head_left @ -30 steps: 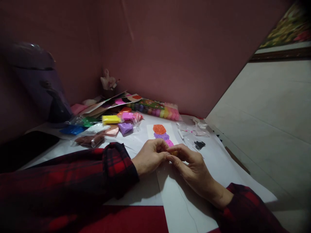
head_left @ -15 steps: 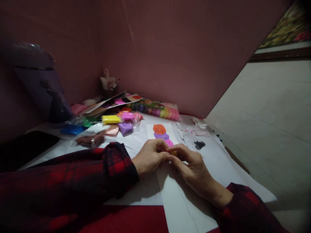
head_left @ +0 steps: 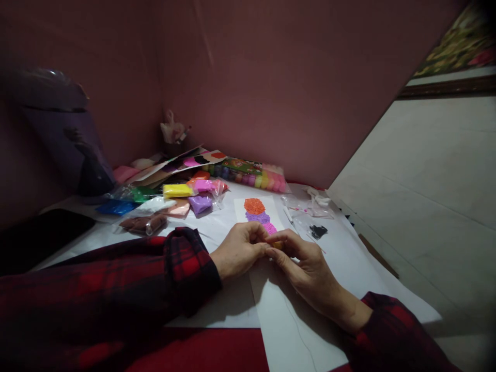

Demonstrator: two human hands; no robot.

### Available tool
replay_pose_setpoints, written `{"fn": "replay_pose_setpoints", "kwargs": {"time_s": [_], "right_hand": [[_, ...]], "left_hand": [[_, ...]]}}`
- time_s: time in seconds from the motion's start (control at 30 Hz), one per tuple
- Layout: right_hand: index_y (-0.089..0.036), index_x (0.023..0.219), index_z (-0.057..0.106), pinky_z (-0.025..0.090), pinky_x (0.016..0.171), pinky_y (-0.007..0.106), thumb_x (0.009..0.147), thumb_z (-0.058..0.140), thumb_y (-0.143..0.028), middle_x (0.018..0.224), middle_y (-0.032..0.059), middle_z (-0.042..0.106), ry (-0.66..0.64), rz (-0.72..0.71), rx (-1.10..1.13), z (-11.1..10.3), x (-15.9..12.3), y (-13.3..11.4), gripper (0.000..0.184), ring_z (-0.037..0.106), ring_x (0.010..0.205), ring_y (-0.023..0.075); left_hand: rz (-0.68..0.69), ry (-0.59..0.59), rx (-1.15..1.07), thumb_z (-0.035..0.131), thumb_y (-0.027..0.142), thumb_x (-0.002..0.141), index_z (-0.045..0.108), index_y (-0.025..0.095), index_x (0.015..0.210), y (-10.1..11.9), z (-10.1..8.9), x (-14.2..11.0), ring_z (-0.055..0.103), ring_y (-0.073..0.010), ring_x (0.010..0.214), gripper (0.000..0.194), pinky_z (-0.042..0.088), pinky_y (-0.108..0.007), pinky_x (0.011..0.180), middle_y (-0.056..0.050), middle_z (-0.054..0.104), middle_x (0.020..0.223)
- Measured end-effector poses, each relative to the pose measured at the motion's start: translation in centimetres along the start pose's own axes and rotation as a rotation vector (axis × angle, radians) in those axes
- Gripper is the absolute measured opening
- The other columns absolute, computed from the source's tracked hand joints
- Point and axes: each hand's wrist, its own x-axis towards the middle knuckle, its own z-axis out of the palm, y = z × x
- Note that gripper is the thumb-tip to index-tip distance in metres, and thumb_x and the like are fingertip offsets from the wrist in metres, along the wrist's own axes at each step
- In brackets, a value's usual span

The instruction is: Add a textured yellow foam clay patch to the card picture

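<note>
Fingers (head_left: 261, 250) of the left hand (head_left: 237, 252) and the right hand (head_left: 315, 264) meet tip to tip over a white paper strip (head_left: 277, 320), perhaps so that both can work one tiny thing at once. A small yellowish piece (head_left: 277, 245) shows between the right thumb and forefinger, which are closed on it; the left thumb and forefinger are drawn together at its near side, but whether they grip it too I cannot tell. Holding it low over the strip probably keeps the work close to the orange patch (head_left: 254, 206), purple patch (head_left: 257, 219) and pink patch (head_left: 268, 227) that run down toward the hands. Packets such as the yellow packet (head_left: 177, 190) and purple packet (head_left: 200, 205) lie heaped on the left of the tabletop (head_left: 375, 274), likely to leave the strip unobstructed, while a black lump (head_left: 318, 231) sits just beyond the right hand, seemingly within easy reach.
</note>
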Motion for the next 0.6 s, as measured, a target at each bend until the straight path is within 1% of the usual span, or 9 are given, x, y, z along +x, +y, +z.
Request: {"fn": "replay_pose_setpoints", "kwargs": {"time_s": [0.4,0.6], "right_hand": [[-0.019,0.095,0.059,0.044,0.055,0.027,0.09,0.056,-0.027,0.071,0.0002,0.061,-0.007,0.012,0.005,-0.09,-0.06,-0.05,0.009,0.056,0.06,0.0141],[-0.019,0.095,0.059,0.043,0.054,0.026,0.09,0.056,-0.026,0.069,-0.0002,0.061,-0.006,0.015,-0.008,0.01,0.05,-0.01,0.009,0.055,0.059,0.0138]], "left_hand": [[-0.033,0.001,0.001,0.065,0.018,0.068,0.051,0.015,0.069,0.51,0.1,-0.15,0.041,-0.0076,0.046,0.015,0.028,-0.021,0.047,0.006,0.048,0.053],[-0.034,0.013,0.001,0.065,0.016,0.066,0.051,0.015,0.068,0.54,0.15,-0.08,0.041,-0.0074,0.046,0.014,0.028,-0.02,0.046,0.006,0.048,0.051]]}}
